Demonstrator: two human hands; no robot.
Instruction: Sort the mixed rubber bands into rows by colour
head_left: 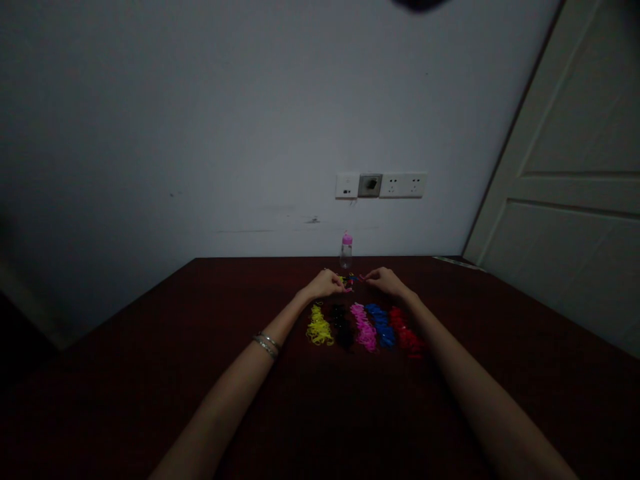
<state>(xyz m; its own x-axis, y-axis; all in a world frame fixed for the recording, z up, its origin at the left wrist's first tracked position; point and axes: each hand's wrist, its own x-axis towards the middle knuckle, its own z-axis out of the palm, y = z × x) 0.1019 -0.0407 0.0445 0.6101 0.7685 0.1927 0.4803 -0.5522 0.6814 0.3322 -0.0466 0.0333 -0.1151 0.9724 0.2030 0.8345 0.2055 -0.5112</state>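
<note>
My left hand (pixel 326 285) has its fingers drawn together at the left side of a small multicoloured cluster (pixel 351 281), which looks like rubber bands. Opposite it, my right hand (pixel 386 281) pinches at the cluster's right side. Yellow, blue and red bits show between the fingertips, but what each hand grips is too small and dark to make out. Closer to me lie loose piles of thin bands in a row: yellow (pixel 319 327), black (pixel 343 328), pink (pixel 365 328), blue (pixel 382 325) and red (pixel 406 331).
Behind my hands, a clear bottle with a pink cap (pixel 346 252) stands upright near the wall. The dark red table (pixel 150 373) meets the pale wall, where a row of sockets (pixel 381 185) is mounted. To the right is a white panelled door (pixel 570 187).
</note>
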